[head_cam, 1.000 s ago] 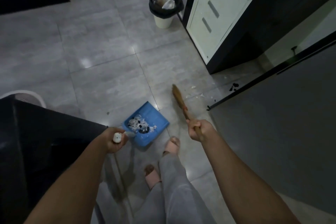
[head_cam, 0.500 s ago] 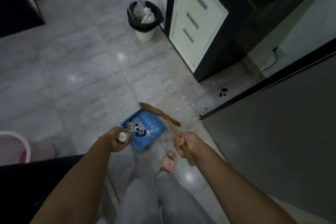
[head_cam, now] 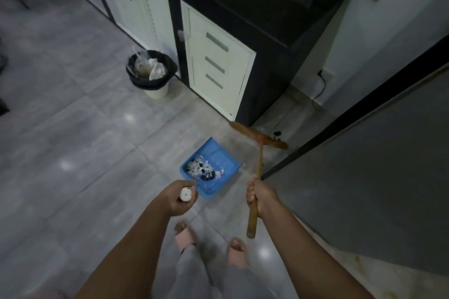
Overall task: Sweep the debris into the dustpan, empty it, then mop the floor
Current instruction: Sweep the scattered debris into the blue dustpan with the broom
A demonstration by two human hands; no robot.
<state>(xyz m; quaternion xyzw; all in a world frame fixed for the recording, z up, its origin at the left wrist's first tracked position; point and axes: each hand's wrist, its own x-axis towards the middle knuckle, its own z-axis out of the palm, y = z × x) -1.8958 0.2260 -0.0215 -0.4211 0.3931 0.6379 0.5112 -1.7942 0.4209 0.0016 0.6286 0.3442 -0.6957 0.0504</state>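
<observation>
A blue dustpan (head_cam: 220, 156) rests on the grey tile floor, holding white and black scraps of debris (head_cam: 202, 170). My left hand (head_cam: 181, 198) is closed around its white handle end, just behind the pan. My right hand (head_cam: 261, 195) grips the wooden handle of a broom (head_cam: 259, 160). The brown brush head (head_cam: 258, 138) lies right of the dustpan, close to the cabinet corner. A few dark bits of debris (head_cam: 277, 134) lie on the floor beside the brush head.
A white bin with a black liner (head_cam: 151, 74), holding rubbish, stands at the back left against a white and black cabinet (head_cam: 218, 68). A dark panel (head_cam: 376, 177) fills the right. My feet in pink slippers (head_cam: 237, 253) are below. A cable (head_cam: 320, 90) hangs by the far wall.
The view has swung up and right. The broom head moved from over the dustpan out to the right toward the cabinet corner. The dustpan stays on the floor, held by my left hand.
</observation>
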